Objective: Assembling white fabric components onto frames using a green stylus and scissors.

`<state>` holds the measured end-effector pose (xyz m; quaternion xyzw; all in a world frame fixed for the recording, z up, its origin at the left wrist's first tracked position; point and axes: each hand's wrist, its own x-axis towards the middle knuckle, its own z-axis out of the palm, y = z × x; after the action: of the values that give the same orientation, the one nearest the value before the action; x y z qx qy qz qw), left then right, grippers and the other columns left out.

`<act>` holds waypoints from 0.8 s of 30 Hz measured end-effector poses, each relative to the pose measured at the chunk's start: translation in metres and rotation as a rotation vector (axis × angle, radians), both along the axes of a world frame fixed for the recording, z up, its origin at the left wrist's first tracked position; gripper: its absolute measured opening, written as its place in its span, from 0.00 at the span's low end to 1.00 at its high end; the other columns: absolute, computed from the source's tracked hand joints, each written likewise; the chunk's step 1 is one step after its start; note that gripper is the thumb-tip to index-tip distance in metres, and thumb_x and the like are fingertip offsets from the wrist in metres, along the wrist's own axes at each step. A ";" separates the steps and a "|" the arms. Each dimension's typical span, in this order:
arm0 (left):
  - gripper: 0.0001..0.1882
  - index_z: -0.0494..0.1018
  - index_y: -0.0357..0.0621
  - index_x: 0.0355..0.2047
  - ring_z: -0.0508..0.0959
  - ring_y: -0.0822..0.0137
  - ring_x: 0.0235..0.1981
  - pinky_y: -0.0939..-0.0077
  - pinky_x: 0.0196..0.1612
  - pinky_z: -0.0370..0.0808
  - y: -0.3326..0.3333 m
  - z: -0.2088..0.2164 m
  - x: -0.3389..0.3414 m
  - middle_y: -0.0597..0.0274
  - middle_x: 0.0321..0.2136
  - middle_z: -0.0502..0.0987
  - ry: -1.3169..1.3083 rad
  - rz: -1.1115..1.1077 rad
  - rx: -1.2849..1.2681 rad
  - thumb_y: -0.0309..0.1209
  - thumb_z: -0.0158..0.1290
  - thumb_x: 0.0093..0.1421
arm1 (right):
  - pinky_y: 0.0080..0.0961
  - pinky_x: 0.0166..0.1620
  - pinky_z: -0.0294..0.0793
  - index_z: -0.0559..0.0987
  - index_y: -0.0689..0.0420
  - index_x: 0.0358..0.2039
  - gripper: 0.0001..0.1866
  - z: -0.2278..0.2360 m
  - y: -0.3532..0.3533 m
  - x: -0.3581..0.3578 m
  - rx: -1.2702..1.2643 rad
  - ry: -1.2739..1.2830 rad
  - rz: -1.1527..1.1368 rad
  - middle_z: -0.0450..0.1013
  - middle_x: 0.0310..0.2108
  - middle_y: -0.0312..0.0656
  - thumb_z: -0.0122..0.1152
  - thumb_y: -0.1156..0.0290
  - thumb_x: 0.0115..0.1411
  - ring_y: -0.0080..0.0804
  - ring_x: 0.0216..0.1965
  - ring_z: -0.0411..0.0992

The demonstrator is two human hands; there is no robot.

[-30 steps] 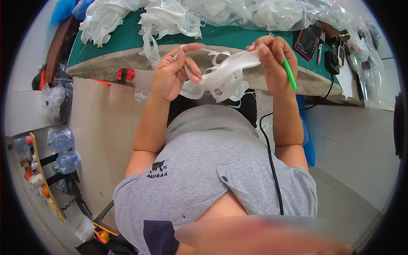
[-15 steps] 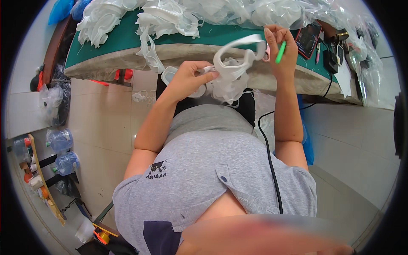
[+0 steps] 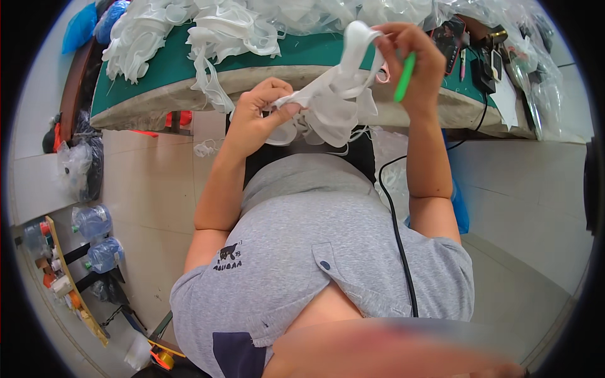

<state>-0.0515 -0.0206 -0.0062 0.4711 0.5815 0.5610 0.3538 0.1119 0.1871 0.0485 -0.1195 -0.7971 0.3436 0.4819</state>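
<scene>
Over the table's near edge, a soft white piece with large openings (image 3: pixel 331 85), shaped like a goggle frame, is stretched between my hands. My left hand (image 3: pixel 255 116) is closed, its thumb and fingers pinching the lower left end. My right hand (image 3: pixel 419 66) is closed too, raised higher, with its fingertips on the upper looped end. A slim bright green stick-like tool (image 3: pixel 404 77) is also held in the right hand, sticking out below the fingers; its working end is hidden. More thin white pieces (image 3: pixel 334 123) hang beneath, close to my lap.
Heaps of similar white pieces (image 3: pixel 233 31) lie on the green tabletop (image 3: pixel 302 51). To the right are a phone (image 3: pixel 449 44), a pink pen (image 3: pixel 462 65) and a black box (image 3: pixel 484 77). A black cable (image 3: pixel 396 214) runs across me. Large water bottles (image 3: pixel 104 255) stand at left.
My right hand has lifted the white piece's upper end and pulled it taut. My left hand has shifted slightly left, and the piece's openings have narrowed.
</scene>
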 end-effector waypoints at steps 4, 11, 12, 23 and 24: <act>0.11 0.77 0.35 0.36 0.73 0.71 0.40 0.77 0.46 0.66 0.004 -0.007 -0.002 0.60 0.45 0.73 -0.054 -0.035 0.093 0.29 0.58 0.54 | 0.14 0.32 0.72 0.62 0.57 0.18 0.18 -0.001 0.024 0.015 -0.266 0.194 -0.114 0.77 0.33 0.43 0.64 0.81 0.54 0.17 0.28 0.70; 0.14 0.78 0.34 0.38 0.74 0.72 0.38 0.78 0.45 0.68 0.003 0.001 -0.010 0.59 0.38 0.77 -0.244 -0.012 -0.040 0.30 0.56 0.53 | 0.19 0.29 0.75 0.63 0.55 0.21 0.17 0.008 0.058 0.054 -0.342 0.482 -0.288 0.76 0.32 0.42 0.66 0.80 0.52 0.20 0.26 0.70; 0.15 0.77 0.34 0.40 0.74 0.73 0.36 0.79 0.44 0.68 0.000 0.001 -0.014 0.60 0.36 0.78 -0.198 0.007 -0.067 0.30 0.55 0.53 | 0.20 0.29 0.77 0.64 0.56 0.21 0.16 0.008 0.062 0.058 -0.350 0.535 -0.243 0.76 0.33 0.43 0.65 0.81 0.51 0.22 0.26 0.72; 0.11 0.75 0.35 0.32 0.74 0.76 0.33 0.82 0.41 0.68 -0.010 -0.004 -0.027 0.63 0.26 0.77 0.246 0.197 -0.324 0.33 0.54 0.57 | 0.21 0.30 0.73 0.65 0.56 0.21 0.15 0.043 0.046 0.181 -0.141 0.407 -0.492 0.75 0.33 0.47 0.63 0.83 0.52 0.25 0.27 0.70; 0.11 0.75 0.35 0.32 0.74 0.76 0.33 0.82 0.41 0.68 -0.009 -0.001 -0.025 0.63 0.26 0.77 0.244 0.193 -0.327 0.33 0.54 0.57 | 0.20 0.30 0.72 0.65 0.56 0.21 0.15 0.045 0.040 0.192 -0.145 0.342 -0.511 0.75 0.34 0.47 0.63 0.83 0.52 0.25 0.28 0.70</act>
<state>-0.0770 -0.0296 -0.0075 0.4141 0.7456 0.4295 0.2970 0.3035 0.2276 0.0939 -0.2905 -0.6221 0.2825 0.6699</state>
